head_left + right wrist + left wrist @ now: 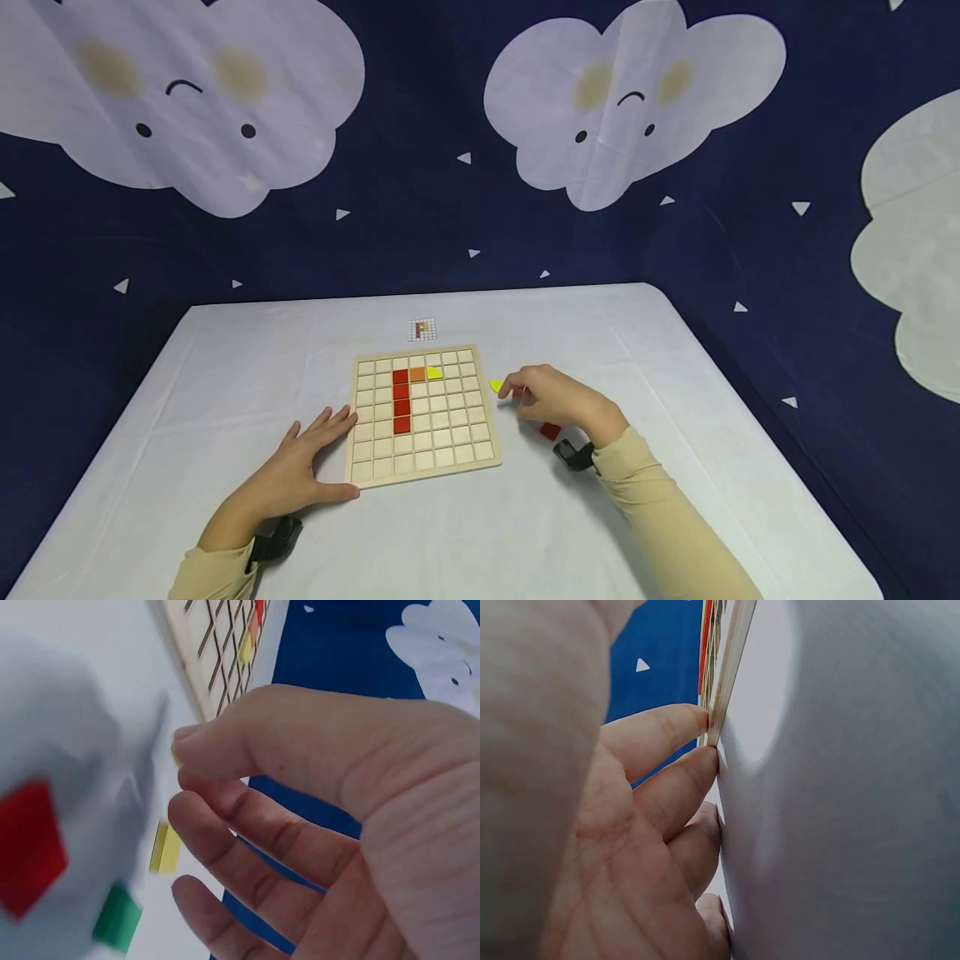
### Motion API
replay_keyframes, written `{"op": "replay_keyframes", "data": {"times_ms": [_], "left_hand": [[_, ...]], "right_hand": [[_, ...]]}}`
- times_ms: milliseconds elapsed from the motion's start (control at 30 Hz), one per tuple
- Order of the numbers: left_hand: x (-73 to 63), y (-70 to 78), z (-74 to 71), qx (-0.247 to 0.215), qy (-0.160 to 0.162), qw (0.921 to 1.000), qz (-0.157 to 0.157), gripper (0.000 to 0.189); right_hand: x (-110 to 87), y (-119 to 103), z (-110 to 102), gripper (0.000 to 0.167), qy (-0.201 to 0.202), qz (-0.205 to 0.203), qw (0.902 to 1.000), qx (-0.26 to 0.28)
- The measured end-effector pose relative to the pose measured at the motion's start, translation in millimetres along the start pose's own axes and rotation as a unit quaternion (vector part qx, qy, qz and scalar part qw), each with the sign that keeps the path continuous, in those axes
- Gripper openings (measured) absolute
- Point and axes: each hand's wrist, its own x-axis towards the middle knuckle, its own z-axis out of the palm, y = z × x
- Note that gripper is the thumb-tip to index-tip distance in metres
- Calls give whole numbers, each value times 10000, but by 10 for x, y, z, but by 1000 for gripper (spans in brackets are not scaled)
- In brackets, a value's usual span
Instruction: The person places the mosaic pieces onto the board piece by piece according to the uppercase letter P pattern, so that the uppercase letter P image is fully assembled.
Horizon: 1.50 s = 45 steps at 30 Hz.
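Note:
A wooden grid board (442, 437) lies on the table with a column of red square tiles (402, 407) in it. Right of the column's top tile are an orange tile (417, 375) and a yellow quarter-circle tile (434, 373). My left hand (303, 467) rests spread at the board's left edge, fingertips at the wooden rim (731, 667). Just past the board's right edge, my right hand (558, 396) pinches another yellow tile (495, 386) between thumb and index finger. Most of that tile is hidden by the thumb in the right wrist view.
Beneath my right hand lie a red tile (30, 847), a green piece (118, 916) and a yellow piece (165, 847). A small pattern card (422, 330) sits behind the board. A dark blue cloth with clouds (420, 233) hangs at the table's far edge.

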Motion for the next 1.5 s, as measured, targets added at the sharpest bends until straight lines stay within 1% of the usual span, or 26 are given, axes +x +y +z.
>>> {"op": "replay_keyframes", "data": {"times_ms": [333,600,967,1167,1500], "left_hand": [[-6,-12,9,-8,-5,10000,2,111],[-11,-18,9,1,14,10000,-8,111],[-9,-18,12,15,22,10000,19,110],[-6,-26,15,41,26,10000,36,110],[2,-5,2,58,15,10000,7,111]], "right_hand": [[-288,262,-45,42,-165,469,9980,389],[-406,334,-44,41,-134,377,9988,292],[-456,409,-7,40,-43,313,9990,316],[-457,449,14,39,-2,268,9987,426],[-432,527,30,31,61,201,9981,581]]}}
